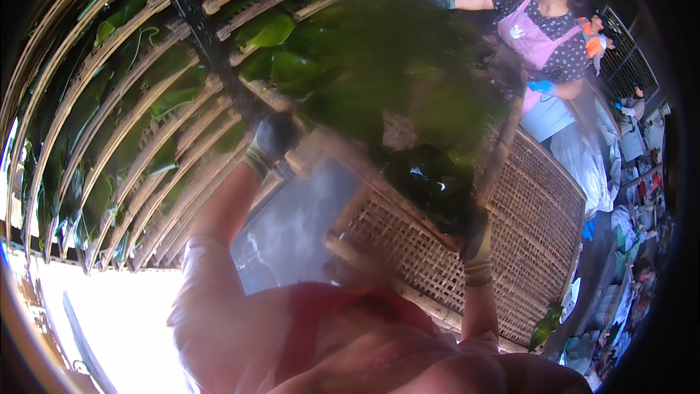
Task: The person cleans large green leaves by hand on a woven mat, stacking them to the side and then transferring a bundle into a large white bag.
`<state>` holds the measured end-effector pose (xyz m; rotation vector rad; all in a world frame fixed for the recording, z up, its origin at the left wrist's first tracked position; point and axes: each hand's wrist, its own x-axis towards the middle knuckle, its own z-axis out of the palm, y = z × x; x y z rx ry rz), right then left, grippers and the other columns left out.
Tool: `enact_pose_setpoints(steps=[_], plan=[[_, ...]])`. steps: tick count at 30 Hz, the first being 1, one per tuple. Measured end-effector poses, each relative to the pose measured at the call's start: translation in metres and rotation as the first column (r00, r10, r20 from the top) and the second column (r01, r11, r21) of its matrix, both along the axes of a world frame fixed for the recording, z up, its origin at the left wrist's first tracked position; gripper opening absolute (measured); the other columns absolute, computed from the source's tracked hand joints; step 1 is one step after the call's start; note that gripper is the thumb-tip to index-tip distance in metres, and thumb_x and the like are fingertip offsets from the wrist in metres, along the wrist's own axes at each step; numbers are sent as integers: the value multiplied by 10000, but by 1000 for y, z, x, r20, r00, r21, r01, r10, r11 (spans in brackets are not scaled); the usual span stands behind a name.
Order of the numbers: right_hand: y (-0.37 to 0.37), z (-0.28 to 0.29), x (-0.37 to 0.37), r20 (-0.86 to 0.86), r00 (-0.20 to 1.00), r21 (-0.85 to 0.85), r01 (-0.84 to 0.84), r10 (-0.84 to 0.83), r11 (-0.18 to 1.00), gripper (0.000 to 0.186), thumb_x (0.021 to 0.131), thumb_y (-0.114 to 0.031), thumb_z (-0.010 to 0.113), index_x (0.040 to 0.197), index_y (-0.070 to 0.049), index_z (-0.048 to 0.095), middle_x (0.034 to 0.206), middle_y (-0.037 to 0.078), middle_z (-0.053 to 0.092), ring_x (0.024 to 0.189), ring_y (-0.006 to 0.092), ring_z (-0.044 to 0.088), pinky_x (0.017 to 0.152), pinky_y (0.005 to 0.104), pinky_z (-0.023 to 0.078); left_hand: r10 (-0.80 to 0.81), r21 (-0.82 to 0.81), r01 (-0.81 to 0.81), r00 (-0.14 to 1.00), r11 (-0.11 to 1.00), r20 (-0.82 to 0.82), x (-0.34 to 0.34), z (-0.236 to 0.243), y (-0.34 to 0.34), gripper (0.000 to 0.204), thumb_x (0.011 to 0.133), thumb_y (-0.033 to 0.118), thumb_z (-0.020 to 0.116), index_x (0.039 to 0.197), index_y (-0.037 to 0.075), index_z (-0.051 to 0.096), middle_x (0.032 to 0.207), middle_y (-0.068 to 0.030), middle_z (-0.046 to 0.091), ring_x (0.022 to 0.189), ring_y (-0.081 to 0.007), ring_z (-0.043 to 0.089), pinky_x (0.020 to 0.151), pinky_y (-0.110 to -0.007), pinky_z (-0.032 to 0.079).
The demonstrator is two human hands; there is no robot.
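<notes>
Your gloved left hand (277,136) and right hand (477,239) clamp their fingers on the near corners of a tray (497,162), held before you. Its glossy leaves (426,168) look soft, slippery; the stiff corners offer surer hold. Beyond stands a co-worker (536,36).

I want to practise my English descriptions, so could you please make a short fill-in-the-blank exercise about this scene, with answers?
1. The person's right hand, at the edge of the tray, wears a ____.
2. The leaves on this tray are ____ in colour.
3. The nearest co-worker wears a pink ____ over a dotted top.
4. In the picture, the slatted rack stands on the ____ side.

Answers: glove; green; apron; left.
</notes>
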<state>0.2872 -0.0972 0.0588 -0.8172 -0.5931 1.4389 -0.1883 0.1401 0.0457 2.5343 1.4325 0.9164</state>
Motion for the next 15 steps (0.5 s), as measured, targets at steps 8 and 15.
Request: enact_pose_setpoints(steps=[8, 15], plan=[[66, 1, -73, 115, 981, -28, -155, 157, 988, 603, 934, -579, 327, 1337, -143, 430, 1078, 6, 554, 876, 133, 526, 819, 317, 478, 273, 322, -58, 681, 945, -679, -20, 35, 1, 88, 719, 99, 583, 771, 75, 650, 767, -96, 631, 753, -258, 604, 717, -366, 492], [172, -2, -175, -59, 947, -27, -318, 316, 948, 417, 944, -408, 441, 1159, -61, 526, 907, -6, 566, 739, 114, 539, 603, 282, 471, -112, -316, 375, 780, 871, 616, -38, -27, -88, 404, 966, 211, 398, 1349, 82, 391, 1277, -92, 521, 1144, -245, 528, 1004, -381, 420]])
